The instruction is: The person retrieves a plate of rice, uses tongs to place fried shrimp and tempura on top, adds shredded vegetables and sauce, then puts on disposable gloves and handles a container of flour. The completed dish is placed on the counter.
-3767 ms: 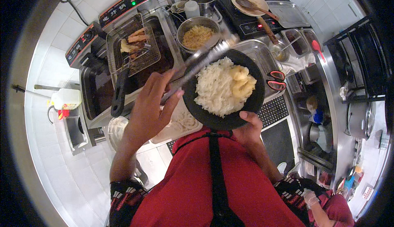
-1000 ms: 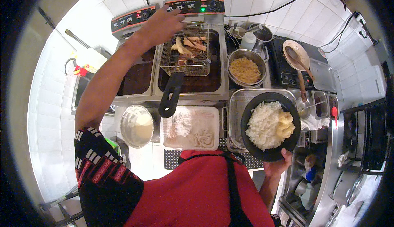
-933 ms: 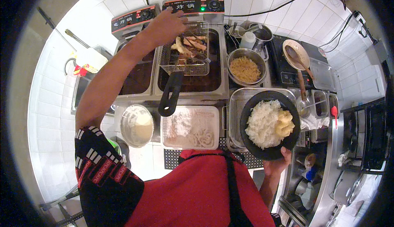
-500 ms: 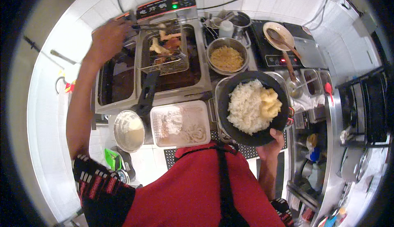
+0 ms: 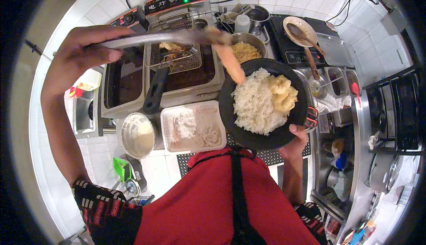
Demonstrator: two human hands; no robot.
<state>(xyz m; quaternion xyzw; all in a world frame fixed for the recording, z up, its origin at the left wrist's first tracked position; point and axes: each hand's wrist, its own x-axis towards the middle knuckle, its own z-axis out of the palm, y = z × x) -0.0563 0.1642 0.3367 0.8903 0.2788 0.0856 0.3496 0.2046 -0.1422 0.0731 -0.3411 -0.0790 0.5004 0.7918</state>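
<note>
My left hand (image 5: 84, 54) is closed around metal tongs (image 5: 164, 39), held out across the fryer. Their blurred tips grip a long orange stick of food (image 5: 230, 65), perhaps a sausage or crab stick. Its lower end reaches the left edge of the white rice (image 5: 257, 105) in a round black bowl (image 5: 266, 141). Pale yellow battered pieces (image 5: 285, 93) lie on the rice's right side. At the bowl's lower right rim, my right hand (image 5: 296, 145) holds it, thumb on the edge. Fried pieces (image 5: 171, 47) remain in the wire fry basket (image 5: 191, 63), partly hidden by the tongs.
The basket rests over the oil of a two-well fryer (image 5: 191, 95). In front are a tub of white flour (image 5: 194, 147) and a pot of batter (image 5: 125, 143). Behind the bowl stands a pan of yellow shreds (image 5: 248, 52); a plate with a spoon (image 5: 306, 27) lies on the cooktop.
My left hand has moved left and nearer, bringing the tongs out of the basket with the orange stick to the bowl. The bowl has shifted slightly left.
</note>
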